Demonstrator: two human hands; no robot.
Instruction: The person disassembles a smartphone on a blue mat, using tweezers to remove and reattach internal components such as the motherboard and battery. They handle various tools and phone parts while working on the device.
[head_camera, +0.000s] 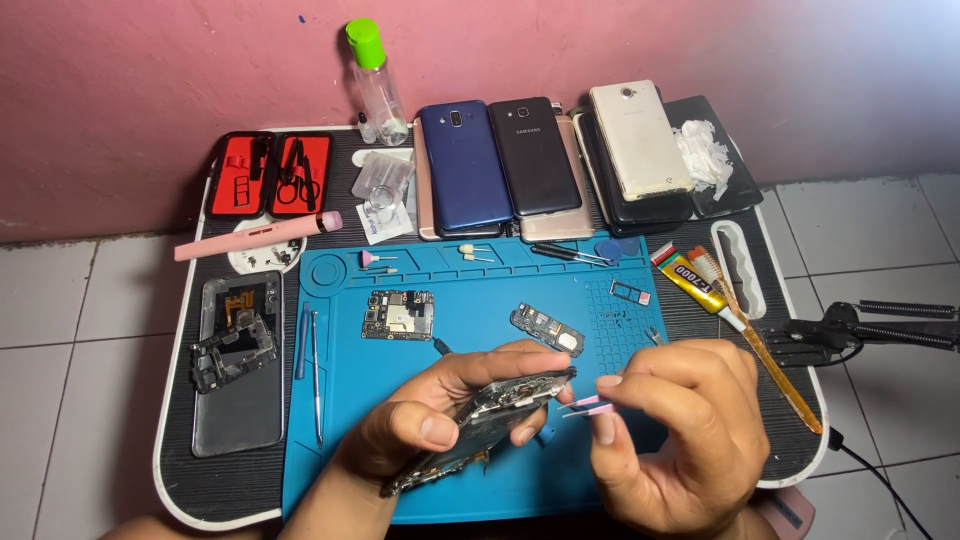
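Blue silicone repair mat (470, 470) covers the middle of a small black ribbed table (230, 480), and over its near half the left hand (440, 420) curls around an opened phone frame (490, 425), thumb and fingers pressed on its edges so it tilts up toward the right. The right hand (680, 430) pinches pink tweezers (585, 405), whose tips come together right at the upper end of the frame; whether they hold a part there is too small to tell. Disassembly looks well along: a green circuit board (398, 315) and a smaller board (548, 328) already lie loose on the mat, well apart from the hands, and another stripped phone (238, 360) with a loose inner frame on it rests on the left of the table. Work inside the held frame seems unfinished. At the back lie a row of phones (500, 160), a clear bottle with a green cap (378, 80) and a red tool case (268, 175); a glue tube (695, 280) sits to the right.
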